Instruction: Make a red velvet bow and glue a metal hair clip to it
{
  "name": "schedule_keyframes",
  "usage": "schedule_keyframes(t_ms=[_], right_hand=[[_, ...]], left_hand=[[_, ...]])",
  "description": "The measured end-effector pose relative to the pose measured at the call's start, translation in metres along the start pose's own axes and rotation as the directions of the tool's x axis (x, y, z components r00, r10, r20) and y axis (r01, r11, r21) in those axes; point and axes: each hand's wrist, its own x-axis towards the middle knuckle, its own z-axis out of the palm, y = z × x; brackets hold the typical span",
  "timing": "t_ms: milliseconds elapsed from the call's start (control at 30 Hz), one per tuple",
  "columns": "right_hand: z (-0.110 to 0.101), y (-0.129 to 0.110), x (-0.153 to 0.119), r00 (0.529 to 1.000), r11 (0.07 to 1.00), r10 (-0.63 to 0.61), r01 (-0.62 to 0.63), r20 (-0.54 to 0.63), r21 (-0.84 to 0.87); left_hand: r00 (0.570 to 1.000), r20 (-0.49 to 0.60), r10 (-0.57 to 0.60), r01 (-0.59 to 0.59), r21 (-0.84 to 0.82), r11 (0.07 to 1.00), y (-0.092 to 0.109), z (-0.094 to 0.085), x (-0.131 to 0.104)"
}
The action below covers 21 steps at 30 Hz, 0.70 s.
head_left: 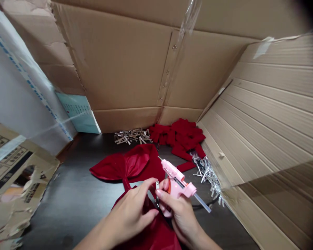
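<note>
My right hand (181, 210) is closed around a pink hot glue gun (176, 180), its nozzle tilted up to the left and a clear glue stick (202, 202) poking out of the back. The same hand's thumb and finger touch a small metal hair clip (157, 195). On the clip's other side, my left hand (134, 208) pinches it between thumb and fingertip. Under both hands lies dark red velvet fabric (153, 232). A red bow (130, 161) with a shiny inner face rests just beyond them on the dark table.
Metal clips (131, 136) lie heaped at the back, beside a pile of red fabric strips (182, 133). More silvery clips (208, 173) are strewn along the right. Cardboard walls (120, 62) enclose the dark table (67, 194); a light-blue booklet (79, 113) leans at the back left.
</note>
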Motion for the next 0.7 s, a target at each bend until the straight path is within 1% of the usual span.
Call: schedule_keyframes(t_ms=[67, 167, 267, 333, 433, 500, 567, 633, 700], right_hand=[[0.004, 0.0, -0.003, 0.999, 0.999, 0.007, -0.006, -0.041, 0.043], [0.007, 0.001, -0.004, 0.998, 0.995, 0.011, -0.005, -0.061, 0.098], [0.007, 0.003, -0.003, 0.996, 0.991, 0.044, -0.033, -0.081, 0.13], [0.006, 0.004, -0.002, 0.994, 0.988, 0.068, -0.056, -0.084, 0.142], [0.006, 0.005, -0.003, 0.994, 0.988, 0.081, -0.071, -0.071, 0.14], [0.005, 0.005, -0.004, 0.995, 0.99, 0.075, -0.067, -0.064, 0.125], [0.004, 0.005, -0.004, 0.997, 0.993, 0.054, -0.048, -0.05, 0.103], [0.001, 0.005, -0.001, 1.0, 0.998, 0.018, -0.018, -0.01, 0.062], [-0.004, 0.005, 0.002, 0.999, 1.0, -0.019, 0.019, 0.039, 0.007]], left_hand=[[1.0, -0.017, 0.001, -0.001, 0.013, 1.0, -0.002, 0.004, 0.001], [1.0, -0.031, 0.007, -0.007, 0.021, 1.0, -0.003, 0.007, 0.002], [0.999, -0.046, 0.019, -0.017, 0.036, 0.999, -0.005, 0.008, 0.002], [0.997, -0.062, 0.055, -0.052, 0.05, 0.997, -0.008, 0.008, 0.002], [0.985, -0.089, 0.148, -0.142, 0.068, 0.988, -0.012, 0.009, 0.001], [0.975, -0.106, 0.196, -0.189, 0.074, 0.979, -0.014, 0.008, 0.001], [0.967, -0.13, 0.219, -0.21, 0.077, 0.975, -0.014, 0.007, 0.002], [0.967, -0.171, 0.189, -0.184, 0.043, 0.982, -0.013, 0.006, 0.004], [0.973, -0.208, 0.103, -0.116, -0.051, 0.992, -0.013, 0.005, 0.007]])
